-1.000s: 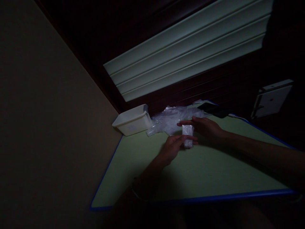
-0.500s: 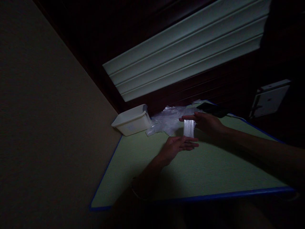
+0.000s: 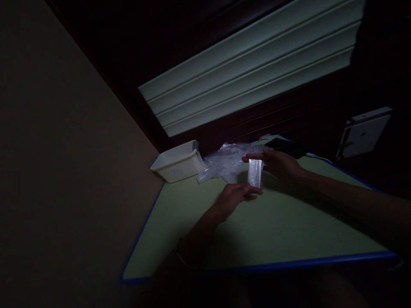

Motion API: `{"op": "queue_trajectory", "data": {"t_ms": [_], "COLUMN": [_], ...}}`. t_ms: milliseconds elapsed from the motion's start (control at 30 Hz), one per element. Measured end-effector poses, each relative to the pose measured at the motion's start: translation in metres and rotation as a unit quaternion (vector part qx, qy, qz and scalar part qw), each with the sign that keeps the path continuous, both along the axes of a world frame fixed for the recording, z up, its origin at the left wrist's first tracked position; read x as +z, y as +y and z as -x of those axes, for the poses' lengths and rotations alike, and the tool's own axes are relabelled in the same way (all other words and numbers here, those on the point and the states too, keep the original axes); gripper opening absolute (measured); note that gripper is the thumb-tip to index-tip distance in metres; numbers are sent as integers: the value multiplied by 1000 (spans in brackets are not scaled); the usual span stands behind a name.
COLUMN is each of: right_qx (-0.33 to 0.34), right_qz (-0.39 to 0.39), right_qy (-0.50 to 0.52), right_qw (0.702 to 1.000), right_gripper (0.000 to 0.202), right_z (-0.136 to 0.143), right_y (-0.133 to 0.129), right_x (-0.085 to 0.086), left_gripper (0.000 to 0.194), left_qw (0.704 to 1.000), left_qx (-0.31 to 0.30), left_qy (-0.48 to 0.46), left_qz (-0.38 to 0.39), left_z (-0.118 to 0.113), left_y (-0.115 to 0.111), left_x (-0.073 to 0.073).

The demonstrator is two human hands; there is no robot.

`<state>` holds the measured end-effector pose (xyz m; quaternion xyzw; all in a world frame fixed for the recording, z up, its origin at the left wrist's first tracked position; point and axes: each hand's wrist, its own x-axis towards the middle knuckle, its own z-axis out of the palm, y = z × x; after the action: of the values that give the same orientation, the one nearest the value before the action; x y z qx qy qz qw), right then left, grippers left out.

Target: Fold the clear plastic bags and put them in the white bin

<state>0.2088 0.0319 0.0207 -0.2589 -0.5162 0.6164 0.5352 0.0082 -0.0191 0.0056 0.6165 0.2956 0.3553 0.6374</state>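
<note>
A small clear plastic bag (image 3: 255,173) hangs upright between my two hands above a pale green table (image 3: 272,226). My right hand (image 3: 278,164) pinches its top edge. My left hand (image 3: 236,197) sits just below, fingertips at the bag's bottom edge. The scene is very dark, so the bag's contents do not show.
A heap of clear plastic bags (image 3: 226,162) lies behind the hands. A white plastic bin (image 3: 178,161) stands at the table's far left corner. A dark flat object (image 3: 285,146) rests at the far edge. The table has a blue rim (image 3: 289,262). A white device (image 3: 364,133) sits at the right.
My right hand lifted the bag's top end up and back, stretching the bag upright. My left hand stayed low at the bag's bottom, curling slightly.
</note>
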Motion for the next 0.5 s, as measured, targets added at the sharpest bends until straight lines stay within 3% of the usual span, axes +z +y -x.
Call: {"op": "queue_trajectory", "data": {"t_ms": [200,367,500], "right_qx": [30,74,61], "right_qz": [-6,-14,-17], "right_qy": [-18,-41,-28], "right_qw": [999,996,998], "right_gripper": [33,38,37], "right_z": [5,9,6], "right_y": [-6,-11,-7], "right_x": [-5,-8,-10], "left_gripper": [47,49,45], "left_qw": [999,999,999], "left_qx": [20,31,19], "left_qy": [-42,18,22], "left_qz": [-13,-28,-19], "left_z": [0,-1,-2], "left_y": [2,-1,-2], "left_x": [3,5,7]}}
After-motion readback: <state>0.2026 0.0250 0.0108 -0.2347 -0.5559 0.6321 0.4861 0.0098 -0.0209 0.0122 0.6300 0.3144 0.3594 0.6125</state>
